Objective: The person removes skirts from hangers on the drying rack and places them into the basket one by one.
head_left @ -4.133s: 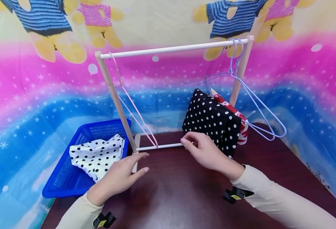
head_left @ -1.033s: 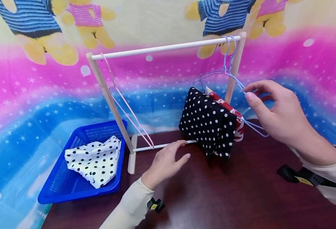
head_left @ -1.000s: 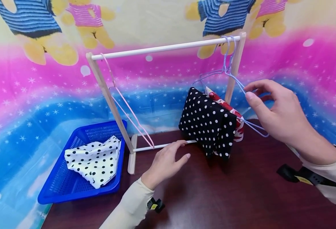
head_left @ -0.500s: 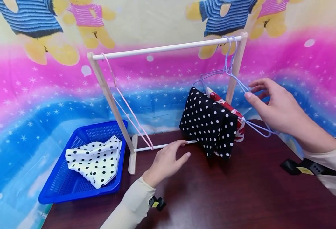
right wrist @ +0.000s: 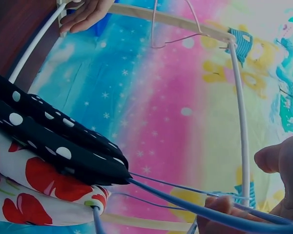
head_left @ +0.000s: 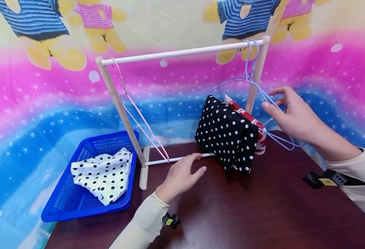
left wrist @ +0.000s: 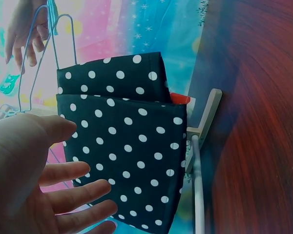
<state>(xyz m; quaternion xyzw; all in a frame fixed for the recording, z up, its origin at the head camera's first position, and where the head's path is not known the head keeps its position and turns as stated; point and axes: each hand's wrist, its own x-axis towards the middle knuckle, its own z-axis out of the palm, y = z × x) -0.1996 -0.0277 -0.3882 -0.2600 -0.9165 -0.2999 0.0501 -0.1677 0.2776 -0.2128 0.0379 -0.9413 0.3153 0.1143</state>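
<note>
A black cloth with white dots (head_left: 223,128) hangs folded over a blue-purple wire hanger (head_left: 258,88) at the right end of the small rack. Behind it a red-and-white floral cloth (head_left: 244,111) hangs from a second similar hanger. My right hand (head_left: 297,114) is at the front arms of these hangers; thumb and fingers stand apart, with the wires running between them in the right wrist view. My left hand (head_left: 182,174), fingers relaxed and holding nothing, hovers in front of the lower bar, left of the black cloth; the left wrist view shows its fingers spread beside that cloth.
The wooden rack (head_left: 182,53) stands on a dark red-brown table (head_left: 232,214). A pink hanger (head_left: 148,129) without cloth hangs at its left end. A blue basket (head_left: 64,207) holding a white cloth with black dots (head_left: 104,176) sits left. A printed backdrop (head_left: 176,110) surrounds the table.
My right hand has gone from before the black cloth to the hangers' front arms, its finger and thumb parting. My left hand has moved right, away from the basket.
</note>
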